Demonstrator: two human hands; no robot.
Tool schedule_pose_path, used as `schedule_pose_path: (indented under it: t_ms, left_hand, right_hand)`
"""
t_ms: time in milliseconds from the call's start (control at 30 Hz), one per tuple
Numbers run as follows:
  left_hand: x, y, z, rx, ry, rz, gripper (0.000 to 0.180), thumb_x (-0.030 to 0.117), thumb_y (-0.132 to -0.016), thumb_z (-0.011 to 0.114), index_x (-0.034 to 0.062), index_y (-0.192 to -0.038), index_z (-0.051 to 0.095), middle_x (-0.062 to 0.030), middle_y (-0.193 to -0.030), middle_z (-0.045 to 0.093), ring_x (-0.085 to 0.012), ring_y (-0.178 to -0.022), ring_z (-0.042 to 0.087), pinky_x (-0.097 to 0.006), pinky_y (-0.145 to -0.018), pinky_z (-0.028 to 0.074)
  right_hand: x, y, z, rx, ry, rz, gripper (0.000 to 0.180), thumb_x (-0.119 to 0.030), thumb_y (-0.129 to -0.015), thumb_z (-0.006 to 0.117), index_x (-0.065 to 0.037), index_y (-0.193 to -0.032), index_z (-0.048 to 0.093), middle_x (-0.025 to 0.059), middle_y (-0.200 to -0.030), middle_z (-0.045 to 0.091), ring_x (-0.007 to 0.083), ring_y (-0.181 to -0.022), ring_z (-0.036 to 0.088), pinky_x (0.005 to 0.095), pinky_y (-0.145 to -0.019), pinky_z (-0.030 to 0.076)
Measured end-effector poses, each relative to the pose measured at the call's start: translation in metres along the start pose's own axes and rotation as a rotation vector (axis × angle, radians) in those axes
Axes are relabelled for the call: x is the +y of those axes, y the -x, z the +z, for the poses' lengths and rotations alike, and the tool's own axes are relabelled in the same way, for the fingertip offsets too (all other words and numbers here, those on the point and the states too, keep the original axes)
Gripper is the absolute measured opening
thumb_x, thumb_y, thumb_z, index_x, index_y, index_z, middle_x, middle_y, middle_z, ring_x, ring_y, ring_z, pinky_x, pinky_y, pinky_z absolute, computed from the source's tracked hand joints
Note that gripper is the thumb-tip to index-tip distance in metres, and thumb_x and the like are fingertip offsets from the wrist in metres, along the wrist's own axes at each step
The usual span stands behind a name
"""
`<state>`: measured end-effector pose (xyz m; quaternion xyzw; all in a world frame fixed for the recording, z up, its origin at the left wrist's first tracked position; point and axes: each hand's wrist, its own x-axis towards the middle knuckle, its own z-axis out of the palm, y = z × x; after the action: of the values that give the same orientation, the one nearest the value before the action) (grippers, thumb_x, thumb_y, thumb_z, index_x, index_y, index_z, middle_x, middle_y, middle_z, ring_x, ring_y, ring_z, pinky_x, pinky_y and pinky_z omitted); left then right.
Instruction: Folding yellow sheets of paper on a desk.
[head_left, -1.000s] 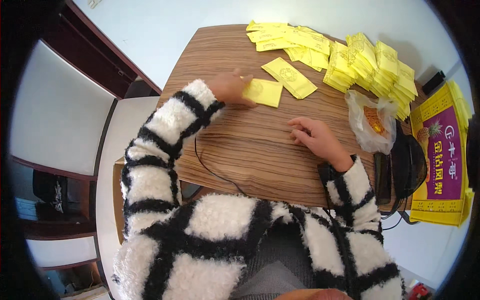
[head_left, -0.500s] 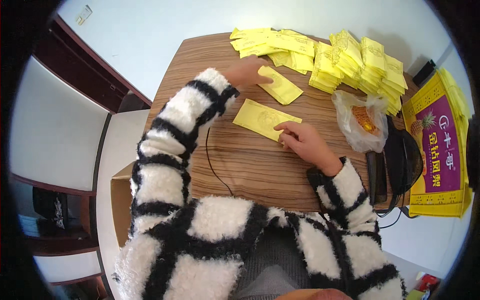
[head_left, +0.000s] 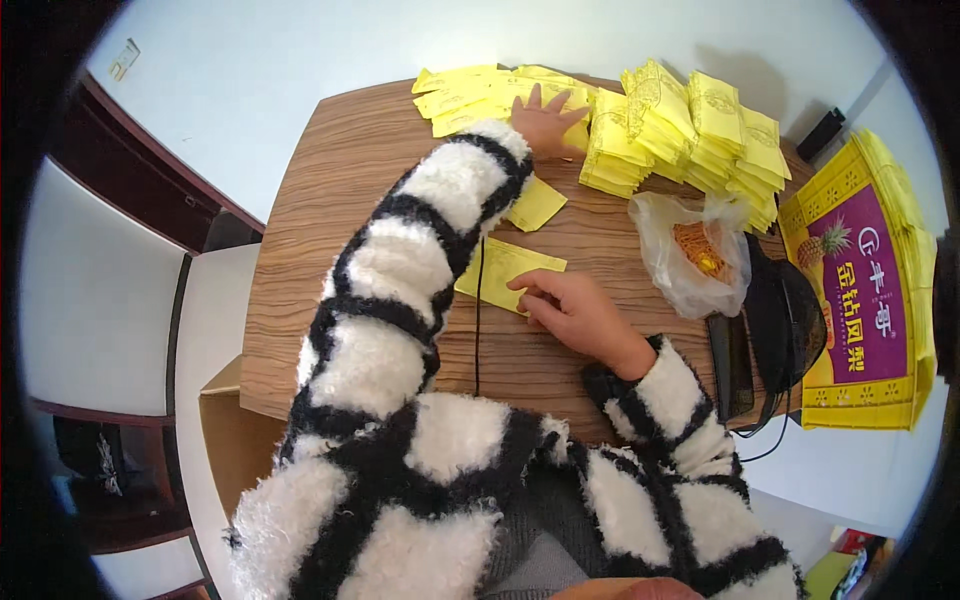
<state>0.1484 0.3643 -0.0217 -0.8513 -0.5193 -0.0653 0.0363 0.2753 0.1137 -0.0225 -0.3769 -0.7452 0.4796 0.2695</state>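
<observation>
Jacket (head_left: 420,545): fuzzy pile, big white blocks, thick black bands; left sleeve (head_left: 385,315) and right sleeve (head_left: 672,390) match. Dark grey ribbed top (head_left: 548,505) at open neck. Left hand (head_left: 545,125), right hand (head_left: 582,315): bare.

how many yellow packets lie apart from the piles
2: the near packet at the right hand, and the far packet just beyond it, partly hidden by the left sleeve, which may hide more.

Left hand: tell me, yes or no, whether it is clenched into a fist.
No, the left hand has its fingers spread apart at the pile of flat yellow packets.
</observation>
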Motion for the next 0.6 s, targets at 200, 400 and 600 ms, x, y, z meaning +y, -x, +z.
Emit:
schedule_pose_path:
  t_ms: [200, 400, 600]
  left_hand:
    - [-0.002, -0.012, -0.005, -0.171, -0.122, -0.035, 0.09, 0.078, -0.072, 0.06, 0.0384, -0.148, 0.034, -0.0056, -0.16, 0.02, -0.0454, -0.144, 0.017, -0.068, -0.109, 0.02]
    - [-0.007, 0.018, -0.026, -0.21, -0.079, -0.008, 0.089, 0.079, -0.07, 0.06, 0.0351, -0.145, 0.041, -0.0072, -0.157, 0.026, -0.0433, -0.134, 0.035, -0.061, -0.106, 0.031]
    - [-0.005, 0.063, -0.047, -0.262, -0.021, -0.008, 0.09, 0.08, -0.065, 0.063, 0.0326, -0.14, 0.049, -0.008, -0.152, 0.036, -0.0402, -0.124, 0.048, -0.049, -0.101, 0.044]
  right_hand:
    - [0.004, -0.011, -0.001, 0.017, 0.06, -0.105, 0.022, -0.011, -0.093, 0.057, 0.0, -0.112, 0.063, 0.0073, -0.078, 0.066, 0.0118, -0.068, 0.062, 0.0275, -0.065, 0.051]
    - [0.0, -0.002, 0.0, 0.003, 0.043, -0.026, 0.022, -0.015, -0.091, 0.058, -0.002, -0.108, 0.064, 0.0187, -0.09, 0.068, 0.0316, -0.08, 0.067, 0.0378, -0.071, 0.051]
    - [-0.01, 0.021, 0.003, -0.01, 0.047, -0.021, 0.023, -0.016, -0.09, 0.059, -0.002, -0.107, 0.065, 0.0184, -0.09, 0.068, 0.0314, -0.08, 0.067, 0.0376, -0.071, 0.051]
